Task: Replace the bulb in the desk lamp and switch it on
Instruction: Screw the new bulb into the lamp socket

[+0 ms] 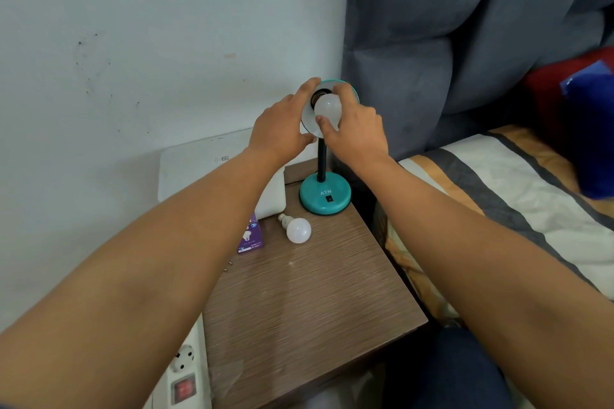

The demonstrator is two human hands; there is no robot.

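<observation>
Head camera looks down my two forearms to the lamp. My right hand (354, 129) is closed around the frosted white globe bulb (327, 108) sitting at the mouth of the shade, thumb under the globe and fingers curled over its top and far side. My left hand (282, 129) is closed on the left edge of the round teal lampshade with the pale inner face (307, 114), index finger reaching up along the rim, thumb low near the neck, bracing the head, which is tipped toward me.

I judge this to be the screwing step at the socket. A dark ring of the holder shows just behind the globe, but I cannot tell how deep the thread sits, nor whether this is the fresh bulb or the spent one.

Below, the black neck (321, 159) runs down to the round teal base (325, 197), with a small black rocker switch (329, 198) on its front face. On the brown wood-grain counter (309, 302), near the base and apart from it, lies a second white bulb on its side (297, 229), screw cap pointing up-left, beside a purple bulb carton (251, 236).

Next I should twist gently with my right hand while my left keeps the shade from swinging; squeezing the globe hard or cross-threading is the risk. The switch is not yet pressed.
</observation>
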